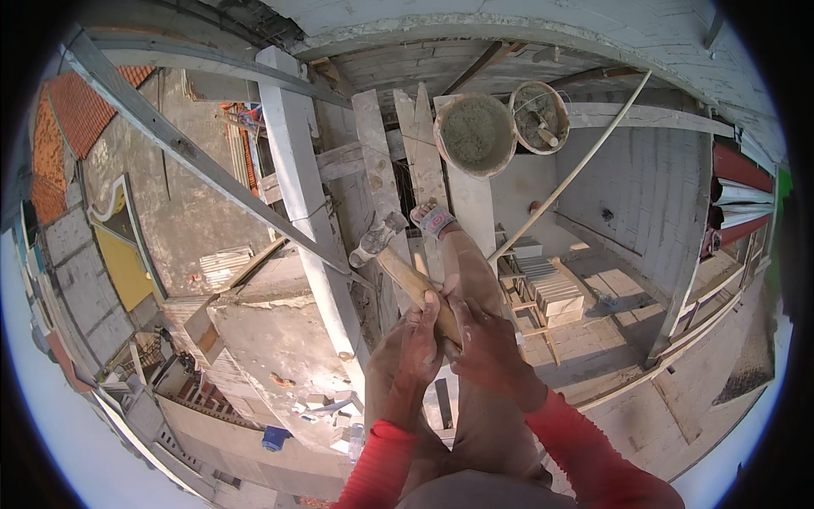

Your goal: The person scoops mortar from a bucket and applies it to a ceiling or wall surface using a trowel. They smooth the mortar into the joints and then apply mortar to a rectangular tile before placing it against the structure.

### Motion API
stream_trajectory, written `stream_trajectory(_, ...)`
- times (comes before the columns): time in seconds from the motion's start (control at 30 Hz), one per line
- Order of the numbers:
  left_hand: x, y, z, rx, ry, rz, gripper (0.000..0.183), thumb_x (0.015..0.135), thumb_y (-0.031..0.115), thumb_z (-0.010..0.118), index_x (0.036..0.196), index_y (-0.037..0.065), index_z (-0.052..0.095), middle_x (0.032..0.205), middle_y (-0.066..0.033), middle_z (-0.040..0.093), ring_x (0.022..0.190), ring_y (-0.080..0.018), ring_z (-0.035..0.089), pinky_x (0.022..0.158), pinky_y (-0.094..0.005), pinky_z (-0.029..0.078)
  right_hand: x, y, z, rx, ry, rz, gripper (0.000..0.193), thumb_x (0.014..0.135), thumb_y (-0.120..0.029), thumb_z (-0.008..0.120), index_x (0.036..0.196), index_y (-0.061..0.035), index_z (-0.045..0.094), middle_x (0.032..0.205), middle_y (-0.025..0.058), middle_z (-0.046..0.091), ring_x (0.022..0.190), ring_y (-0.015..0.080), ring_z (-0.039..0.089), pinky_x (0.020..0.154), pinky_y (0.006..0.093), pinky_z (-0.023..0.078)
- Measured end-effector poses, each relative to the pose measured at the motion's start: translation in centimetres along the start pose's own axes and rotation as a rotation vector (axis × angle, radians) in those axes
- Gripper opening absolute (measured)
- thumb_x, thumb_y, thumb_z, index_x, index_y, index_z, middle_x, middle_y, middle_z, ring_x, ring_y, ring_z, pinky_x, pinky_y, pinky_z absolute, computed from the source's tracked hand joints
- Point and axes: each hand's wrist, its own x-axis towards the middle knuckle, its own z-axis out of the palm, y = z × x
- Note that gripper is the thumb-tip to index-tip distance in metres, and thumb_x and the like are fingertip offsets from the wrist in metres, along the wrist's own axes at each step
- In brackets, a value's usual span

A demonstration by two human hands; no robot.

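Observation:
Both of my hands are closed on a wooden-handled tool that looks like a hammer [409,278]. Its grey head, caked in what seems to be mortar, points away from me beside my sandalled right foot [434,219]. My left hand [419,346] grips the handle's left side, thumb lying along the wood. Pressed against the lower handle from the right is my right hand [485,338], its fingers partly hidden. The tool is held over my legs, above narrow planks [377,157].
Ahead stand a large bucket of grey mortar [475,134] and a smaller bucket [540,119] with a tool in it. A white post [297,170] and diagonal timber [195,157] rise at left. A long pole [585,153] slants at right. Floors lie far below on both sides.

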Motion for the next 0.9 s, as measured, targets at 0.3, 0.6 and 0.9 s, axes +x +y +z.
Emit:
stream_trajectory(0.3,5.3,13.6,-0.2,0.734,0.291,0.603,0.03,0.108,0.021,0.065,0.129,0.0,0.065,0.119,-0.0098,0.071,0.11,-0.0153,0.065,0.097,-0.0285,0.051,11.8,3.6,-0.4,0.229,0.214,0.213,0.047,0.081,-0.024,0.076,0.113,0.0082,0.064,0.09,0.0253,0.07,0.088,0.0431,0.072,0.08,0.049,0.057)
stream_trajectory(0.6,9.5,21.7,-2.9,0.844,1.033,1.07,0.038,0.108,0.014,0.063,0.139,-0.007,0.054,0.128,-0.0158,0.063,0.116,-0.0224,0.063,0.101,-0.0349,0.052,21.5,11.1,-8.5,0.282,0.098,-0.007,0.032,0.08,-0.016,0.075,0.104,0.0032,0.067,0.088,0.0234,0.069,0.082,0.0356,0.069,0.075,0.0449,0.055)
stream_trajectory(0.9,15.4,11.4,-4.5,0.981,0.469,0.145,0.028,0.107,0.022,0.066,0.123,-0.001,0.068,0.106,-0.0121,0.076,0.097,-0.0175,0.073,0.087,-0.033,0.057,38.6,8.4,-11.2,0.68,0.154,0.142,0.037,0.105,-0.039,0.066,0.102,-0.0021,0.069,0.062,0.0044,0.057,0.051,0.0161,0.058,0.052,0.0363,0.05)
